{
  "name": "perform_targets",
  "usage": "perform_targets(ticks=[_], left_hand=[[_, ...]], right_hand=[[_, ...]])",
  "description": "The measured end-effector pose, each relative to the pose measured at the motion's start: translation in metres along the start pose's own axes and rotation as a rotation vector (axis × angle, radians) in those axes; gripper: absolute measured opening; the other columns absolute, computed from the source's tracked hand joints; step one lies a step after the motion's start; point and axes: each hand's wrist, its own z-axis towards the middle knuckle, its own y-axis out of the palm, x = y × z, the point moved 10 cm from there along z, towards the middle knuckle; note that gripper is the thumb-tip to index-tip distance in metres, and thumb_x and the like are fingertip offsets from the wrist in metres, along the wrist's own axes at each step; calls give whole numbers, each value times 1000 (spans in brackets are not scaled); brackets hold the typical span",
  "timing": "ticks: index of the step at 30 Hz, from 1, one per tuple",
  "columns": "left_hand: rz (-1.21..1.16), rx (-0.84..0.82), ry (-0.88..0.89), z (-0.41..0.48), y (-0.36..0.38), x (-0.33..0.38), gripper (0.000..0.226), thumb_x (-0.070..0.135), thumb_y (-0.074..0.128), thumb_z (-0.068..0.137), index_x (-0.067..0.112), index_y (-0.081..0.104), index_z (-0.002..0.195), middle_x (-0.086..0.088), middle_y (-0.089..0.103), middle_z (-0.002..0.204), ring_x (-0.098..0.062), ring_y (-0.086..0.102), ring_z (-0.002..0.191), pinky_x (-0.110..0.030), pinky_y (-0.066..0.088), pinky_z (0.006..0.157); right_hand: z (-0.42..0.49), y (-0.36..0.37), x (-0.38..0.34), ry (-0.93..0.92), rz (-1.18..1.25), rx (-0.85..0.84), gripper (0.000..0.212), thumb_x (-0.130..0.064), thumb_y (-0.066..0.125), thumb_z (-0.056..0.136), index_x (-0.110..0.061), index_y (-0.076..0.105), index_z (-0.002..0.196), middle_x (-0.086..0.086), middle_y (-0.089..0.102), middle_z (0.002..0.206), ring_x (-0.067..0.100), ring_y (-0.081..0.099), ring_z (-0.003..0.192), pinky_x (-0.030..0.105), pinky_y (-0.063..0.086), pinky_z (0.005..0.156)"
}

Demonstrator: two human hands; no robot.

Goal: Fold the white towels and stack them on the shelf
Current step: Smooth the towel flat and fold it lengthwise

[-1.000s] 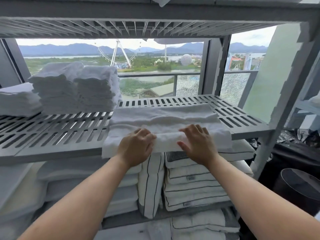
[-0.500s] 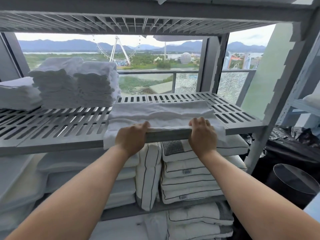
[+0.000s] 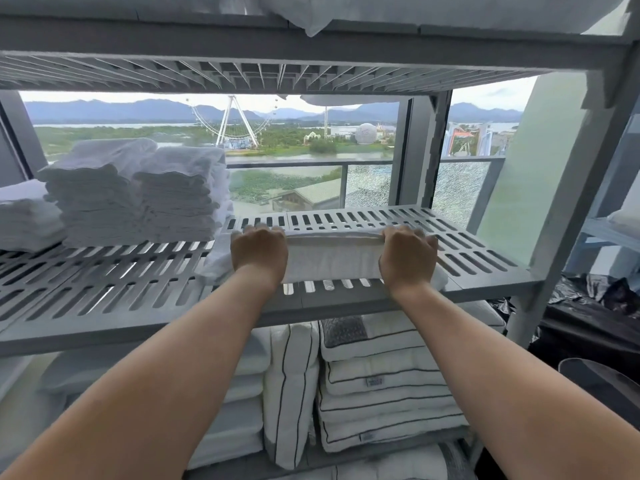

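Towel [image 3: 334,258] on shelf [image 3: 467,251] spans between left hand [image 3: 259,252] and right hand [image 3: 407,258]; both grip its folded edge.

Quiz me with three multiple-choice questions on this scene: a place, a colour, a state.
1. Where do the tall towel stacks stand, relative to the held towel? A left; B right; C underneath it.
2. What colour is the piping on the pillows below? A red; B black; C green.
3. How is the towel handled? A untouched; B one hand only; C both hands grip it.
Answers: 1 A, they sit left on the same shelf. 2 B, dark lines edge them. 3 C, left hand and right hand curl over its edge.
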Motion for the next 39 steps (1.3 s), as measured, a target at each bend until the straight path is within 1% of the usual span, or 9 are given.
perform_targets(ticks=[9, 14, 18, 21, 24, 29, 34, 36, 39], left_hand=[[-14, -81, 14, 105, 52, 8, 38, 11, 37, 90, 18, 64, 115, -10, 66, 112, -29, 60, 108, -43, 37, 95], [-91, -192, 35, 138, 94, 8, 36, 15, 41, 86, 17, 64, 113, -8, 67, 114, -28, 63, 105, -40, 39, 88], [-212, -294, 141, 145, 133, 13, 38, 12, 41, 85, 17, 62, 117, -6, 66, 117, -29, 62, 107, -40, 52, 87], [-264, -285, 201, 151, 142, 12, 31, 14, 43, 82, 23, 63, 104, -5, 69, 110, -28, 62, 101, -37, 53, 83], [-301, -240, 248, 157, 145, 12, 19, 16, 45, 79, 23, 61, 88, -4, 71, 99, -26, 57, 86, -32, 44, 73], [-523, -111, 212, 155, 151, -2, 16, 31, 47, 91, 32, 61, 100, 1, 70, 93, -27, 64, 92, -33, 38, 70], [-561, 86, 299, 144, 136, 2, 35, 56, 55, 93, 25, 66, 81, 5, 71, 81, -19, 64, 77, -28, 37, 63], [-560, 105, 306, 143, 132, 2, 36, 57, 59, 91, 24, 66, 76, 8, 67, 76, -17, 62, 74, -27, 38, 62], [-553, 127, 318, 140, 126, 2, 40, 52, 60, 93, 20, 66, 70, 9, 60, 71, -16, 60, 70, -28, 46, 61]], right_hand=[[95, 51, -28, -102, -68, 29, 27, -3, 43, 89, -13, 64, 103, 8, 65, 97, 30, 58, 97, 43, 39, 89], [127, 107, -41, -202, -98, -76, 25, -3, 46, 90, -20, 64, 90, 1, 66, 82, 26, 58, 97, 47, 39, 97], [133, 160, -47, -231, -37, -263, 23, -3, 47, 88, -20, 63, 90, 1, 66, 84, 24, 61, 93, 47, 42, 99], [133, 189, -48, -206, 81, -465, 20, -12, 47, 86, -21, 62, 96, 1, 66, 96, 23, 61, 92, 43, 49, 92], [139, 196, -49, -179, 101, -523, 21, -19, 43, 89, -22, 61, 100, 0, 66, 100, 22, 60, 94, 42, 49, 90], [142, 210, -38, -73, 218, -587, 22, -17, 37, 90, -19, 59, 90, 4, 66, 96, 24, 58, 89, 42, 48, 88], [141, 215, -30, -53, 305, -486, 24, -30, 38, 98, -19, 59, 99, 4, 67, 95, 24, 59, 89, 43, 48, 89], [144, 204, -33, -117, 309, -355, 25, -39, 45, 98, -20, 61, 104, 0, 66, 95, 21, 59, 91, 42, 47, 92], [144, 177, -47, -275, 311, -121, 23, -39, 59, 93, -18, 68, 92, 2, 68, 88, 21, 63, 86, 41, 49, 89]])
